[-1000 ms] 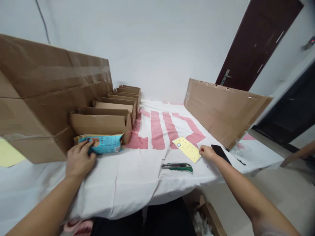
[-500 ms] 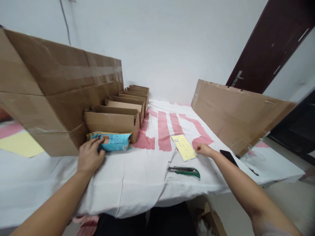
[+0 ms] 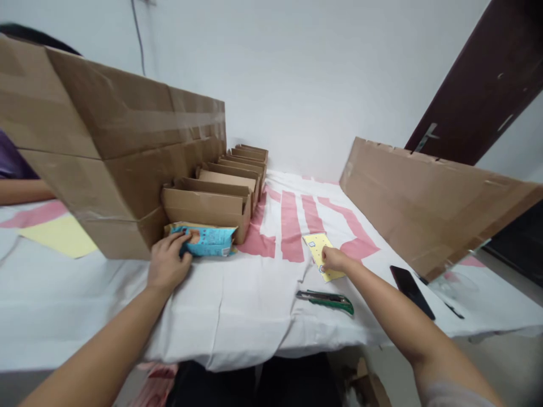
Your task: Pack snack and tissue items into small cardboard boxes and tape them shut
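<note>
A blue snack packet [image 3: 207,241] lies on the cloth before the nearest cardboard box. My left hand [image 3: 169,261] is at its left end, fingers curled over the top and thumb at the near side. My right hand [image 3: 335,260] is closed in a pinch over a yellow dotted card [image 3: 320,241], covering part of it. A small white piece with a blue edge [image 3: 322,268] shows at my right fingertips; its exact kind is unclear. Nearer the table's front edge lies a green utility knife [image 3: 328,301].
Several open cardboard boxes [image 3: 203,204] stand in a row along a tall cardboard partition [image 3: 131,124]. Another cardboard panel [image 3: 424,198] rises at right. A black phone [image 3: 411,289] lies near it. Another person's forearm [image 3: 23,191] shows beyond the partition, near a yellow sheet [image 3: 63,237].
My right hand has moved left from the card's lower right corner to over the card, with the small piece at its fingertips. My left hand stays at the packet. The view has turned slightly left.
</note>
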A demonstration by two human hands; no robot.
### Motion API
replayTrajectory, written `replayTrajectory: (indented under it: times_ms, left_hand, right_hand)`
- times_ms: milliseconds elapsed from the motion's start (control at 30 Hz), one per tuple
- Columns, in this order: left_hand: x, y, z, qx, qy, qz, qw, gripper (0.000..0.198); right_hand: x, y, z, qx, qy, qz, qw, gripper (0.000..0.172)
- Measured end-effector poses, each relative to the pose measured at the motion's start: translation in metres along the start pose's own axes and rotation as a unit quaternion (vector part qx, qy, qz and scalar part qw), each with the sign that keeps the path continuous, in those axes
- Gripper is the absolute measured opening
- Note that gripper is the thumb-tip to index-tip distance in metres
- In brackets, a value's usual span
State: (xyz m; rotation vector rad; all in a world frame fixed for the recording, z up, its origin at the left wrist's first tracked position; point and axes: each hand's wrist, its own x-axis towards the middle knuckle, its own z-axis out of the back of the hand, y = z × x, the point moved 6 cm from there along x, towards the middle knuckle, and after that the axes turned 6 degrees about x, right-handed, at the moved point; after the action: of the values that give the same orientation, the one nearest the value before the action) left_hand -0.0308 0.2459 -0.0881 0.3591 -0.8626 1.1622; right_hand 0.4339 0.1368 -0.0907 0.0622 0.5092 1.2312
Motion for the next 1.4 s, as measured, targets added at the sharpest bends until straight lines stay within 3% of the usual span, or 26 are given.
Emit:
replayTrajectory:
  times_ms: [167,333,467,633,800,1000,1167,1300,1400]
  left_hand:
    - [0.000,0.004,-0.004,-0.018,0.015,0.015,1.000,0.044]
    - [-0.001,0.006,-0.005,-0.030,0.019,0.030,0.999,0.044]
    - [0.000,0.007,-0.005,-0.027,0.020,0.033,0.999,0.044]
    - [0.000,0.007,-0.005,-0.027,0.025,0.040,0.999,0.045]
    - [-0.001,0.009,-0.005,-0.031,0.025,0.051,0.998,0.046]
    - [0.000,0.008,-0.006,-0.015,0.026,0.033,0.999,0.044]
    - [0.000,0.007,-0.005,-0.009,0.022,0.032,0.999,0.044]
    - [0.001,0.006,-0.003,-0.020,0.024,0.043,0.999,0.043]
    - [0.001,0.006,-0.003,-0.023,0.029,0.048,0.998,0.043]
  right_hand:
    - [0.007,-0.001,0.007,0.013,0.044,0.004,0.999,0.026]
    - [0.033,0.008,0.023,0.043,-0.027,-0.012,0.999,0.030]
    - [0.053,0.023,0.021,0.052,-0.091,-0.023,0.994,0.032]
    - [0.065,0.027,0.008,0.056,-0.079,-0.016,0.995,0.028]
    - [0.058,0.013,0.015,0.083,-0.062,0.011,0.995,0.031]
    - [0.033,0.001,0.009,0.067,0.007,0.049,0.997,0.026]
    - [0.019,0.002,0.001,0.042,-0.044,0.066,0.996,0.022]
    - [0.016,-0.003,0.002,0.059,-0.109,0.062,0.990,0.005]
    - [0.016,-0.012,0.002,0.084,-0.139,0.060,0.985,0.008]
